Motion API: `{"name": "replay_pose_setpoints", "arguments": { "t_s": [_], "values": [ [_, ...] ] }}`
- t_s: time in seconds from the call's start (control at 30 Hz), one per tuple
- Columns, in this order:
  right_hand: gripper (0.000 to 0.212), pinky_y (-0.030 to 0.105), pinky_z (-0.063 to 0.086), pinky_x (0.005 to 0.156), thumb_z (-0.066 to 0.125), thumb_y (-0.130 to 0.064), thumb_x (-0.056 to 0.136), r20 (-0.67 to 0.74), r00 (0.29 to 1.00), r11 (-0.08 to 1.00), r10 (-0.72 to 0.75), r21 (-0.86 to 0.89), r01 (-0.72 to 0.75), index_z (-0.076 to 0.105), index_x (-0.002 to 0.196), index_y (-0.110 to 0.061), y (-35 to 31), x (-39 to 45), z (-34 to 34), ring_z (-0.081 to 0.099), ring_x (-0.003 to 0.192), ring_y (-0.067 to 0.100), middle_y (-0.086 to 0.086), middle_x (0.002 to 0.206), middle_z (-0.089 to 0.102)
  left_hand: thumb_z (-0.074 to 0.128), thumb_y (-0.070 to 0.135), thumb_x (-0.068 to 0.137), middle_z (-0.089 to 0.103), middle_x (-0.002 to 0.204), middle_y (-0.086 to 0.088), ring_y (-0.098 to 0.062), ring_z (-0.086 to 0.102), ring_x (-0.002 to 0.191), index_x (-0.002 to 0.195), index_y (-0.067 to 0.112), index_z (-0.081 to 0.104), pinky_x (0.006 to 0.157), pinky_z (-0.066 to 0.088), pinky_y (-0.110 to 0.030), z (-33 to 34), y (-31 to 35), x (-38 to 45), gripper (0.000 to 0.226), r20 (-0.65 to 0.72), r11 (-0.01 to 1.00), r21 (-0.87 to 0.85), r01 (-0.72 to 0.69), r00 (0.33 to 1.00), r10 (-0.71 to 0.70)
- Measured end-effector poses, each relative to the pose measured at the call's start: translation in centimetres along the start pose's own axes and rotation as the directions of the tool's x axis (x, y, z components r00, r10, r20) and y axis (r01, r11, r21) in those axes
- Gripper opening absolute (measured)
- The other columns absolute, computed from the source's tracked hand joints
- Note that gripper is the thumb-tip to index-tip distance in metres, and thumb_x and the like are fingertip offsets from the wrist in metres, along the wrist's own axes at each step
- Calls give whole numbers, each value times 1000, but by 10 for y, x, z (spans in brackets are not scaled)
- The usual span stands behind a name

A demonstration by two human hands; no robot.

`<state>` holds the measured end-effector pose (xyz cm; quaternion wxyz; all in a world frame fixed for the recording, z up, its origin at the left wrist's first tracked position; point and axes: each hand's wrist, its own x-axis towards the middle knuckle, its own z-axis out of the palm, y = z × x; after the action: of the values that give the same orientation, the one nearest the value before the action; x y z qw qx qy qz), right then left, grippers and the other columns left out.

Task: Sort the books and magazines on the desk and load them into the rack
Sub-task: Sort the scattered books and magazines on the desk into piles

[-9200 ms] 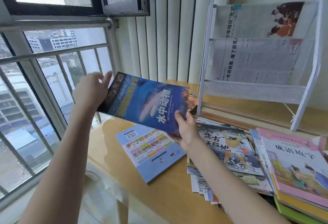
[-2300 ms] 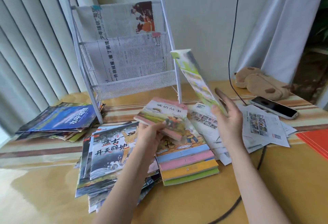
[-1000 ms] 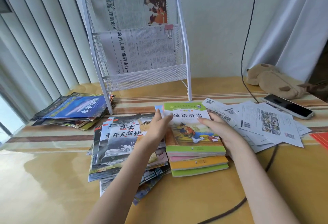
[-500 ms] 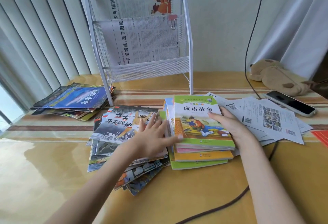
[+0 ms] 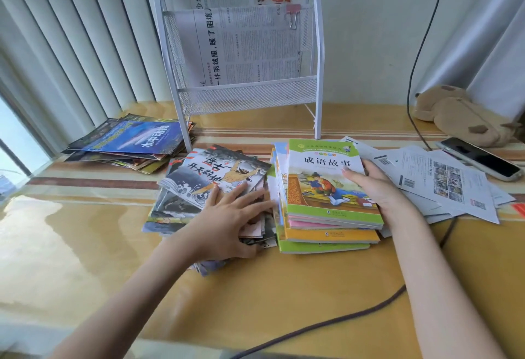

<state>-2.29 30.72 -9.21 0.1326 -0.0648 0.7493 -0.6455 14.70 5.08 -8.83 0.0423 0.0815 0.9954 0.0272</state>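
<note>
A stack of thick books (image 5: pixel 326 233) lies mid-desk, a green-framed storybook (image 5: pixel 321 176) on top. My right hand (image 5: pixel 372 185) rests on that stack's right edge, fingers over the top cover. To its left sprawls a loose pile of thin picture magazines (image 5: pixel 210 176), topped by a grey one with a leaping figure. My left hand (image 5: pixel 233 216) lies flat on this pile, fingers spread against the books' left side. The white wire rack (image 5: pixel 250 94) stands behind, with newspapers (image 5: pixel 250 46) in its pockets. A second magazine pile with a blue cover (image 5: pixel 136 140) lies at the far left.
Loose printed sheets (image 5: pixel 443 179) spread right of the books, beside a phone (image 5: pixel 480 157) and a brown plush toy (image 5: pixel 460 114). A black cable (image 5: pixel 326 327) runs across the front of the yellow desk (image 5: pixel 85 245). Vertical blinds (image 5: pixel 71 40) hang at the left.
The green-framed book came down onto the stack. My left hand slid from the stack's top edge down flat onto the magazine pile; my right hand stayed at the books' right side.
</note>
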Motion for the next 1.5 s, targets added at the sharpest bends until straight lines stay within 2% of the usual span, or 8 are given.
{"name": "replay_pose_setpoints", "arguments": {
  "t_s": [0.3, 0.57, 0.77, 0.97, 1.17, 1.3, 1.4, 1.5],
  "values": [
    [37, 30, 52, 75, 67, -26, 87, -38, 999, 1000, -6, 13, 6, 58, 123, -25, -2, -6, 7, 65, 94, 13, -7, 107, 68, 40, 74, 62, 7, 155, 26, -14, -8, 147, 136, 65, 13, 112, -4, -62, -3, -36, -11, 79, 3, 997, -33, 63, 998, -63],
    [32, 39, 52, 84, 56, -28, 90, 78, 996, 989, 46, 133, -57, 60, 121, -27, -4, -1, 3, 66, 102, 27, 3, 116, 68, 18, 91, 58, 45, 142, 7, -10, 7, 147, 115, 18, 58, 108, -18, -64, -3, 8, 9, 101, -184, 989, 141, 39, 983, -13],
    [33, 20, 52, 70, 51, -10, 94, 48, 999, 999, -13, 49, 11, 60, 123, -23, -5, 0, 0, 66, 94, 8, -4, 111, 68, 60, 68, 74, 45, 144, 7, -5, 16, 144, 94, 20, 64, 109, -16, -62, -10, 7, 15, 52, -12, 995, -103, -4, 1000, 3],
    [33, 14, 42, 73, 55, -13, 93, -63, 996, 998, -57, -12, 57, 60, 124, -24, -11, 4, 9, 60, 97, 3, -9, 109, 65, 53, 78, 66, 49, 137, 21, 6, 15, 140, 129, 32, 57, 112, -17, -56, 2, 10, 15, 78, -27, 985, -148, -91, 996, 88],
    [29, 21, 40, 82, 48, -19, 98, -111, 988, 993, -111, -57, 105, 58, 124, -24, -14, -1, 38, 54, 102, 7, -13, 110, 59, 41, 90, 58, 50, 134, 26, 8, 20, 138, 122, 35, 62, 115, -9, -54, -5, 6, 15, 86, -64, 953, -250, -168, 986, 156],
    [40, 25, 33, 103, 43, -33, 100, -93, 991, 993, -97, -83, 89, 49, 137, -19, -8, 2, 30, 45, 123, 6, -14, 129, 52, 33, 95, 52, 67, 80, 15, -3, 52, 102, 74, 27, 71, 99, 32, -30, -27, 24, 19, 81, -191, 996, -74, -48, 981, 33],
    [35, 31, 41, 99, 50, -25, 97, -264, 888, 861, -376, -453, 230, 57, 129, -16, 1, 5, 11, 52, 123, 18, -1, 129, 60, 44, 77, 67, 53, 53, 8, -19, 54, 65, 52, 22, 51, 58, 33, -25, -27, 46, 24, 57, -602, 992, 122, -41, 791, 107],
    [66, 50, 20, 109, 53, -46, 90, -181, 940, 516, -290, -856, -6, 27, 148, -29, 10, 5, -12, 19, 142, 25, -1, 155, 27, 50, 75, 69, 61, 79, 3, -24, 55, 80, 76, 19, 58, 71, 41, -33, -14, 78, 41, 57, -602, 969, 177, -173, 760, 246]
  ]
}}
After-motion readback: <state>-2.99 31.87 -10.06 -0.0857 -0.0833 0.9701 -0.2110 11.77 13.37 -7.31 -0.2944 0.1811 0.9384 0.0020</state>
